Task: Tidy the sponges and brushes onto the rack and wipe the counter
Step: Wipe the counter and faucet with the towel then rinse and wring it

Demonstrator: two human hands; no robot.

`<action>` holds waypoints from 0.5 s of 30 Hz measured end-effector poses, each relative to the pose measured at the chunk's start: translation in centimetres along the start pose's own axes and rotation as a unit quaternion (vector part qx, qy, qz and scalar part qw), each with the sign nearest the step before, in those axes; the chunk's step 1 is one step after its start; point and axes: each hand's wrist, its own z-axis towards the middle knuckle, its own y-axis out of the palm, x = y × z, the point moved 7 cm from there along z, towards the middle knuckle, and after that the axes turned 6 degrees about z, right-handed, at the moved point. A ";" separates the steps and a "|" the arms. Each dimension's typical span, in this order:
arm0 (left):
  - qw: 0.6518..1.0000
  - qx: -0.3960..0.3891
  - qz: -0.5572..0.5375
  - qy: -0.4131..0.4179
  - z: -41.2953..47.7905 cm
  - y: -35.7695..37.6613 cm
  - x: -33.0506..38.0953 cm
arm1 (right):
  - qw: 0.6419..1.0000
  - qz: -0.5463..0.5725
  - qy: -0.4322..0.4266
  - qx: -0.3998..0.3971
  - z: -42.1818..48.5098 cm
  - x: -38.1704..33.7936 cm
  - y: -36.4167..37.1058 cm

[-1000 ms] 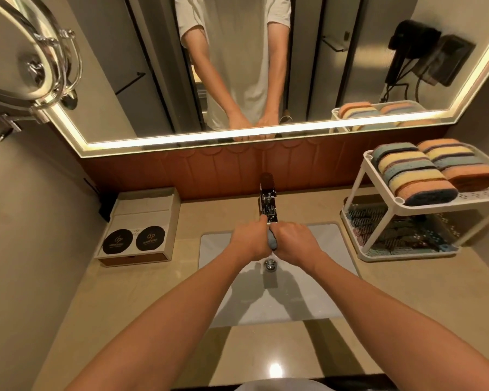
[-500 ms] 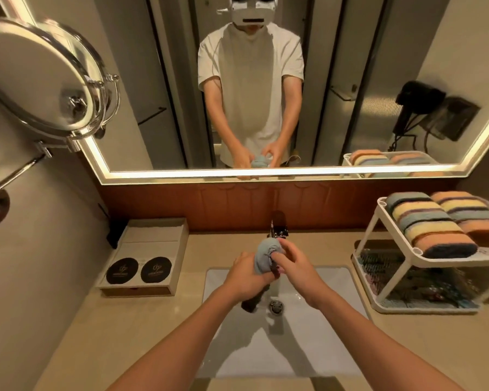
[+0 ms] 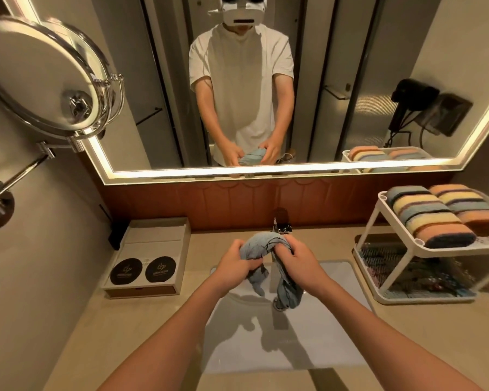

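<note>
Clutching one end of a twisted blue cloth in the left hand, curling the fingers tightly round it. Gripping the other end in the right hand, just beside the left, with two tails dangling below both hands over the sink. Holding the bundle just this side of the faucet. Keeping well apart from the striped sponges lying on the rack, far right of the right hand.
</note>
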 end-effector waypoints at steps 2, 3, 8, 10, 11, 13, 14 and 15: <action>0.999 0.031 0.020 -0.004 -0.1 -0.8 -0.2 | 1.000 -0.008 0.011 -0.009 0.0 -0.1 0.2; 0.997 0.048 0.058 -0.003 0.0 -1.0 -0.5 | 1.000 -0.013 0.015 -0.018 -0.1 -0.1 0.4; 0.943 0.195 0.266 -0.052 -1.2 -2.7 -1.5 | 0.995 0.057 0.080 0.021 -0.3 0.3 1.7; 0.953 0.206 0.210 -0.073 -1.6 -2.7 -1.9 | 0.977 0.143 0.157 0.029 -0.2 1.0 2.3; 0.973 0.174 0.129 -0.081 -1.6 -2.2 -2.1 | 0.960 0.193 0.202 0.015 -0.3 1.4 2.9; 0.992 0.075 -0.045 -0.088 -1.8 -0.2 -2.2 | 0.926 0.275 0.256 -0.032 -0.6 1.7 4.1; 0.989 0.037 -0.111 -0.090 -1.9 0.5 -2.0 | 0.921 0.290 0.258 -0.043 -0.7 1.5 4.6; 0.982 0.005 -0.167 -0.092 -2.2 1.2 -1.8 | 0.925 0.284 0.248 -0.039 -0.6 1.4 4.7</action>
